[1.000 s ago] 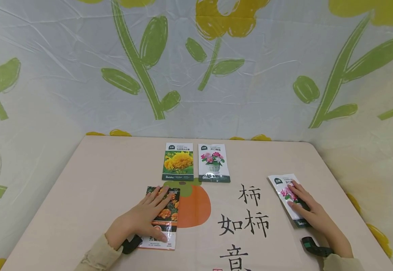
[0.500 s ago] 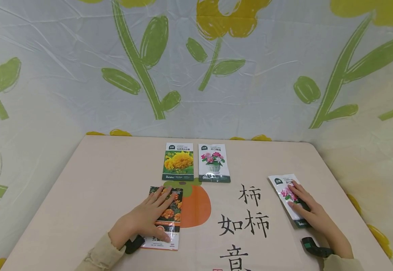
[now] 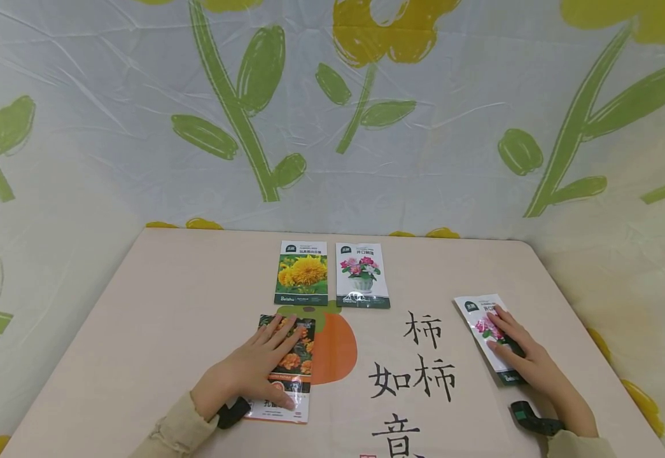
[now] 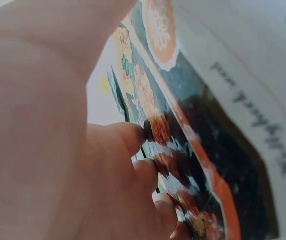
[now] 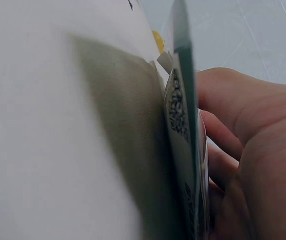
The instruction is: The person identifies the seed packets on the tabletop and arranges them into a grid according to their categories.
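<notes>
My left hand (image 3: pixel 247 370) lies spread on an orange marigold seed packet (image 3: pixel 290 362), fingertips near its top end and thumb on its white lower part. In the left wrist view, the fingers (image 4: pixel 147 172) touch the face of the packet (image 4: pixel 202 170). On the right, my right hand (image 3: pixel 529 357) rests on a white seed packet with pink flowers (image 3: pixel 472 312), which lies at a slant. In the right wrist view, thumb and fingers touch the front of this packet (image 5: pixel 185 130), and its near end stands up off the cloth. The palm hides part of each packet.
Two more seed packets lie side by side behind: one with a yellow flower (image 3: pixel 301 273), one with pink potted flowers (image 3: pixel 362 277). The pale table cover (image 3: pixel 154 305) bears a printed persimmon (image 3: pixel 335 350) and black characters. A flowered curtain (image 3: pixel 418 191) hangs behind the table.
My left hand has slid a little to the right, and the marigold seed packet has moved with it. My right hand and its packet have stayed put.
</notes>
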